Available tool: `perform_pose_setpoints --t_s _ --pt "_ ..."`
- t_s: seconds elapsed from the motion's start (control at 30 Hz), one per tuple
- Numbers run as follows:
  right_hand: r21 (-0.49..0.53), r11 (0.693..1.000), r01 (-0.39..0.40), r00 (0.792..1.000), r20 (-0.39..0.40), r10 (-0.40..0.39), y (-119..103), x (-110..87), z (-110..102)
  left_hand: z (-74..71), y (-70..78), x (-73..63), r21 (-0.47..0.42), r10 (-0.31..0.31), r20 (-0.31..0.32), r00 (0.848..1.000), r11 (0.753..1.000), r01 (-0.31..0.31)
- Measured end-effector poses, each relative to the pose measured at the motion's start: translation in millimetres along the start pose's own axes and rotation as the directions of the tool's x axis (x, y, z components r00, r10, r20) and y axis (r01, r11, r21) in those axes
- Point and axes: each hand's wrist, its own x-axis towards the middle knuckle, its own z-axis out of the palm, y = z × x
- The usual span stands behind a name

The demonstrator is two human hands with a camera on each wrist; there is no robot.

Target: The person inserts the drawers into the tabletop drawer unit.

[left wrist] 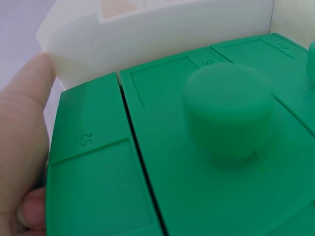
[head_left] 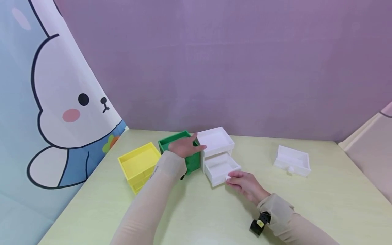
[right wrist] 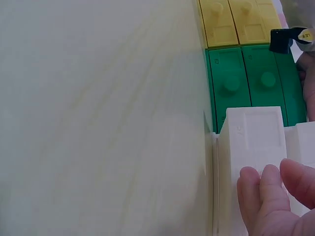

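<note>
So the white box [head_left: 219,150] sits on the counter [head_left: 337,197], right up against the green box [head_left: 193,164], with its lower drawer [head_left: 218,179] poking out. Right hand [head_left: 247,188] has the drawer's knob [head_left: 228,177] pinched, probably because that's the easiest bit to grab. Left hand [head_left: 183,146] is spread over the green one, fingertips at the white box's edge; my guess is it's bracing things so nothing slides. Loose drawer [head_left: 298,170] lies well off to the right, probably just to be out of the way.
</note>
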Motion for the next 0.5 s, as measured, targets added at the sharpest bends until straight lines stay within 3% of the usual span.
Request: perform_pose_setpoints --t_s 0.5 --pt "-0.005 1.0 -0.01 1.0 0.013 0.011 2.2 6.1 1.0 -0.9 0.5 -1.2 -0.004 0.004 0.002 1.0 1.0 -0.004"
